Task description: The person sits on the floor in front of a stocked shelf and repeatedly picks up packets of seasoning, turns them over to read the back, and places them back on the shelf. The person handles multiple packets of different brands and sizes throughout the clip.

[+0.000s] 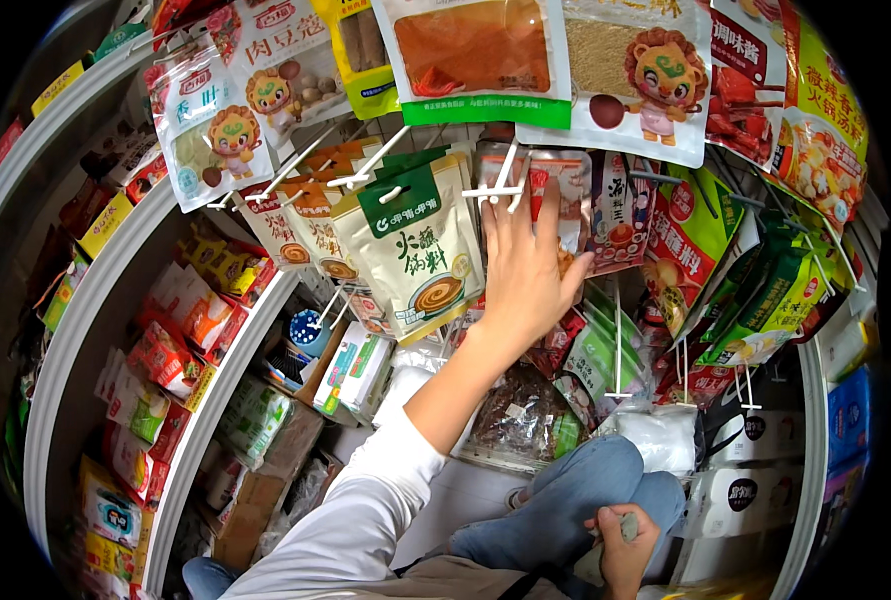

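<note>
My left hand (pixel 525 275) reaches up with its fingers stretched out and thumb apart. Its fingertips lie against a reddish seasoning packet (pixel 571 195) hanging below a white display hook (pixel 505 178). Just left of that hand hang cream pouches with a green top (pixel 420 240), and to its right a dark red sauce packet (pixel 620 225). Low on the right, beside my knee, my right hand (pixel 625 550) is closed round a crumpled grey-green cloth (pixel 629 526), mostly hidden in the fist.
Large spice pouches (pixel 475 60) hang across the top. White hooks (pixel 617 340) jut out towards me. Curved shelves with packets (pixel 170 355) stand at left. Below are a bag of dark dried goods (pixel 520 415), a blue cup (pixel 310 332) and white paper packs (pixel 745 500).
</note>
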Demonstrator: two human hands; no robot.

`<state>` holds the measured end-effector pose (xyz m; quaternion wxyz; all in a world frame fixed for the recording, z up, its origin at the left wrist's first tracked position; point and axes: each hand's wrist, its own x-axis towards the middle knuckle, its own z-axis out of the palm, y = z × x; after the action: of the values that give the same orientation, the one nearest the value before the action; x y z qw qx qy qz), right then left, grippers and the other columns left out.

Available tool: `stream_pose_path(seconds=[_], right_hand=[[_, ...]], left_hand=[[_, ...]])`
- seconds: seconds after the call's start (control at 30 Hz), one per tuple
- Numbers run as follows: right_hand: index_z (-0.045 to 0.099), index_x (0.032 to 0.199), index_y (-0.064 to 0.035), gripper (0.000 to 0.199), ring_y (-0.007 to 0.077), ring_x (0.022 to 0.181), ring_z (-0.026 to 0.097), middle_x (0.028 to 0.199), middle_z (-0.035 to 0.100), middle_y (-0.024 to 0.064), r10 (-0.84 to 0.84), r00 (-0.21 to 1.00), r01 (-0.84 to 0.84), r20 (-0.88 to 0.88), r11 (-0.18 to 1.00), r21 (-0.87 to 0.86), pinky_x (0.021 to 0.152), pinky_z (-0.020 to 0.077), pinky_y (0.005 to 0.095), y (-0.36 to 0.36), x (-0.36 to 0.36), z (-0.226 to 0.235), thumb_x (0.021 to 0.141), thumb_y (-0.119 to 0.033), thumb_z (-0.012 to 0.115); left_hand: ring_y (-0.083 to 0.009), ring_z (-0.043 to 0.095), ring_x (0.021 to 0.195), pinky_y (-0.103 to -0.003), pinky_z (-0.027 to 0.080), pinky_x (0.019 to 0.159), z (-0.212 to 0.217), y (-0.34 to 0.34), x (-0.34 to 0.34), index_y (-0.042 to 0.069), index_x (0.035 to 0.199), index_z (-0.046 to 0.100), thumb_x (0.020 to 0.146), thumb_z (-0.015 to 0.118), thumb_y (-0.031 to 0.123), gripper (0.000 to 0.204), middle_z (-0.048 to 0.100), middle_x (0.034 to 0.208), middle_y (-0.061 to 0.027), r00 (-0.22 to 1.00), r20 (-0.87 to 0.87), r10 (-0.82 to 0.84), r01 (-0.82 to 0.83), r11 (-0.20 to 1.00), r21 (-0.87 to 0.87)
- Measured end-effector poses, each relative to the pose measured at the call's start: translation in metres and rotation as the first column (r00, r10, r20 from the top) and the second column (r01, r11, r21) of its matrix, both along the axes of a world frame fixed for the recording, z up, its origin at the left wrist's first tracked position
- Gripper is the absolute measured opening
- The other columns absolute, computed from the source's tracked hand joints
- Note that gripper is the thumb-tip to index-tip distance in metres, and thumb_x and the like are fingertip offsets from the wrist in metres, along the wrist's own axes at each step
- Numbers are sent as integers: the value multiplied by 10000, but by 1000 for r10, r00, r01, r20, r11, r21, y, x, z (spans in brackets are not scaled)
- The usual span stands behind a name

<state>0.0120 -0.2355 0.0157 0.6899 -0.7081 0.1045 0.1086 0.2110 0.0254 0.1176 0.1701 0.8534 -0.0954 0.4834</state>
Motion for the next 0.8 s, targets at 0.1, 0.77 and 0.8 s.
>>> stream_pose_path(seconds=[0.1,0.77,0.8], right_hand=[[683,935,1,133,68,661,575,782,694,48,7,999,-8,-37,1000,-19,609,451,210,0,-1,5,920,-131,679],[684,983,10,165,85,725,611,818,709,63,42,999,-43,-19,998,-50,665,468,213,1,0,-7,922,-143,684],[684,982,10,164,86,726,611,817,709,63,46,999,-47,-17,997,-57,668,469,213,2,0,-6,922,-143,683]], left_hand=[[-526,199,1391,-583,203,1135,-2,6,10,-25,1458,278,818,722,218,816,194,1512,-321,999,-40,18,-17,999,27],[-233,457,1259,-357,335,1086,11,126,-70,-48,1420,298,867,749,235,768,473,1350,-186,959,35,-280,199,585,-786],[-214,498,1199,-344,373,1052,7,137,-61,-40,1406,323,839,780,265,790,519,1301,-156,954,78,-291,246,601,-760]])
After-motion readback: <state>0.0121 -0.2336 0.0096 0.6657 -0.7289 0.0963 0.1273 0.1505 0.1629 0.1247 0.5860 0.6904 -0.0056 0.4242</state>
